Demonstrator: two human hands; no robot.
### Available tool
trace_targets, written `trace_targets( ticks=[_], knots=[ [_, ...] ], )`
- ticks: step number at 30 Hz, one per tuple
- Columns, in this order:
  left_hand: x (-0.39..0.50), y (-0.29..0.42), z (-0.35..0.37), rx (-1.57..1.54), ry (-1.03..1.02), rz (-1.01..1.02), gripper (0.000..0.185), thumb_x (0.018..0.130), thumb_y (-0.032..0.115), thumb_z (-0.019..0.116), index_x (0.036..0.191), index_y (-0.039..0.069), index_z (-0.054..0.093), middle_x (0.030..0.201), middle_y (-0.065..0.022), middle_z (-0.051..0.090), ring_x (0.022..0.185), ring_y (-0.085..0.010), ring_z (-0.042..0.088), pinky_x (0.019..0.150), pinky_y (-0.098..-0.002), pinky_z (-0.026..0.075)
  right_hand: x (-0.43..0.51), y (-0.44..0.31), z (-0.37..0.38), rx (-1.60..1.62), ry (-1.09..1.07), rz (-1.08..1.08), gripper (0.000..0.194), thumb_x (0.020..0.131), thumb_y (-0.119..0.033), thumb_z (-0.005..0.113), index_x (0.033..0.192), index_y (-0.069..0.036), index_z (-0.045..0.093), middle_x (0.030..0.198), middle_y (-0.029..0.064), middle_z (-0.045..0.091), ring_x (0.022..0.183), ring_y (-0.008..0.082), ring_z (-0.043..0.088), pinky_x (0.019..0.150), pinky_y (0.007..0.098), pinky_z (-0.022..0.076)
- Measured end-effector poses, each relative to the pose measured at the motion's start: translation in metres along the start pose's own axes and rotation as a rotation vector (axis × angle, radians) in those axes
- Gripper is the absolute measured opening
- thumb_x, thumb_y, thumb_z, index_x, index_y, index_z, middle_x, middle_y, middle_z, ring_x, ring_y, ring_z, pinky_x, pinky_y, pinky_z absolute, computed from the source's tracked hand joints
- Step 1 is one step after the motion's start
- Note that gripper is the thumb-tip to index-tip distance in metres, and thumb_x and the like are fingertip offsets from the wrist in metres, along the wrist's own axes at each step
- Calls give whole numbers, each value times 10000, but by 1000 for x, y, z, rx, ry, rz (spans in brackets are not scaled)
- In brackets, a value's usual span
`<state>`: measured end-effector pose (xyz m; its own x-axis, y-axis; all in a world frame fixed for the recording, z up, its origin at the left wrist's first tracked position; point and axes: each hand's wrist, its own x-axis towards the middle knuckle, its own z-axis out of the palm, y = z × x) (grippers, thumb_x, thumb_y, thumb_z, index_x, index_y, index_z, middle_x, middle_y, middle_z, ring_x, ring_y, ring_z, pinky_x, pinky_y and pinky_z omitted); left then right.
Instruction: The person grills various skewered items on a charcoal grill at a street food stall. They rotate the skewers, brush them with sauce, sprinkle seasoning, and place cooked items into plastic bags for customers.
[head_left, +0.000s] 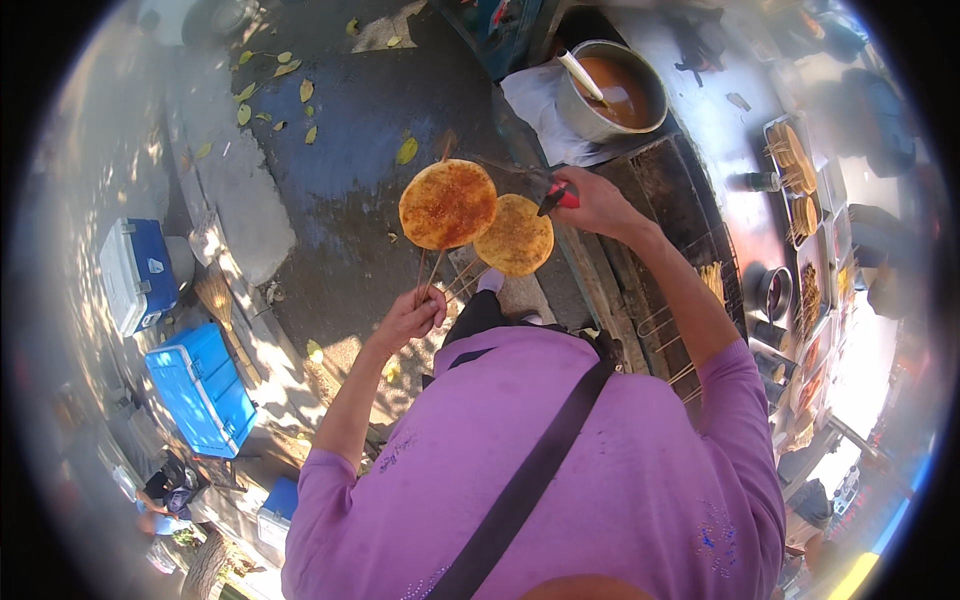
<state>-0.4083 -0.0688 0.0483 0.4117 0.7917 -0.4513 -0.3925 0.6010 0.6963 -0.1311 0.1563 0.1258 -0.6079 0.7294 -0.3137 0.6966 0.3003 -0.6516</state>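
Thin wooden skewers are pinched in my left hand, in front of my body. They carry two round flatbreads: one with a reddish-brown coating and a paler, seasoned one, whose edge lies behind or against the first. My right hand, right of the breads, grips a tool with a red and black handle. Its metal part points left past the upper edge of the paler bread; blur hides what kind of tool it is.
A metal pot of brown sauce with a ladle stands on white cloth at the upper right. Below it runs a long charcoal grill bearing skewers. Trays of skewered food line the far right. Cooler boxes and a straw broom are at left.
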Motion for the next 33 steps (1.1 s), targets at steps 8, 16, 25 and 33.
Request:
trace_targets(
  ticks=[8, 16, 25, 33],
  knots=[
    [9, 11, 20, 142, 0, -102, 92, 914, 156, 468, 918, 66, 488, 727, 4, 518, 472, -4, 329, 401, -153, 238, -22, 13, -6, -76, 125, -99, 468, 676, -336, 615, 1019, -25, 546, 979, 157, 566, 909, 341, 557, 785, 400, 444],
    [19, 0, 39, 269, 39, -173, 82, 916, 113, 432, 916, 66, 499, 699, 9, 522, 450, -6, 325, 404, -152, 242, -43, 40, 3, -137, 168, -64, 303, 663, -228, 619, 873, -36, 512, 786, 152, 576, 759, 349, 568, 661, 445, 438],
    [41, 9, 93, 183, 139, 39, 62, 926, 119, 445, 921, 68, 480, 701, -29, 537, 432, -15, 320, 386, -156, 235, -91, 202, -107, -183, 309, 781, 529, 691, -478, 611, 962, -24, 600, 900, 161, 639, 843, 302, 620, 716, 395, 480],
    [157, 44, 166, 185, -49, 403, 65, 946, 140, 416, 940, 89, 456, 715, -38, 524, 419, -21, 318, 367, -153, 250, -110, 173, -78, 373, 523, 374, 359, 878, -325, 526, 1069, -30, 599, 928, 109, 646, 852, 177, 606, 770, 294, 475]
  ],
)
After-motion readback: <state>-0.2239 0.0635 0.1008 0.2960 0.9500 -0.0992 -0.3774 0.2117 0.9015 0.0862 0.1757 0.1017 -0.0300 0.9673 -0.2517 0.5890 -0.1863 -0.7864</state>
